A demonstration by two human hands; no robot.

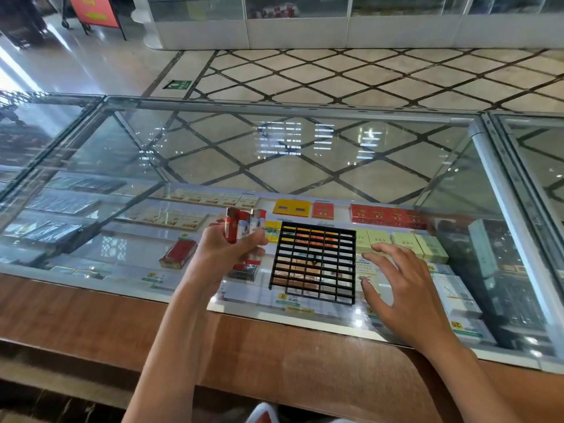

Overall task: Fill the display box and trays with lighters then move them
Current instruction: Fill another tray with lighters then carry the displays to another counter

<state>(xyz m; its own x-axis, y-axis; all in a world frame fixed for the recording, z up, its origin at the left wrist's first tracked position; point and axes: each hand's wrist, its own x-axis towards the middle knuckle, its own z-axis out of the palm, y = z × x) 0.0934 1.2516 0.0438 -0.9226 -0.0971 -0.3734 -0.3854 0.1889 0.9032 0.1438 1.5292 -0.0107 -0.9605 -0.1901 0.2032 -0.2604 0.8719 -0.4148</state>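
Observation:
A black grid tray (314, 264) with several empty cells lies flat on the glass counter top (274, 154). My left hand (225, 251) grips a bunch of lighters (244, 225), red and white with metal tops, upright just left of the tray. My right hand (399, 288) hovers with fingers spread just right of the tray, holding nothing. No lighter is visible in the tray's cells.
Under the glass lie rows of cigarette packs: red (387, 216), yellow (291, 207), pale green (406, 244), plus a red pack (178, 253) at the left. A wooden counter edge (91, 309) runs along the front. Tiled floor and white cabinets (335, 25) lie beyond.

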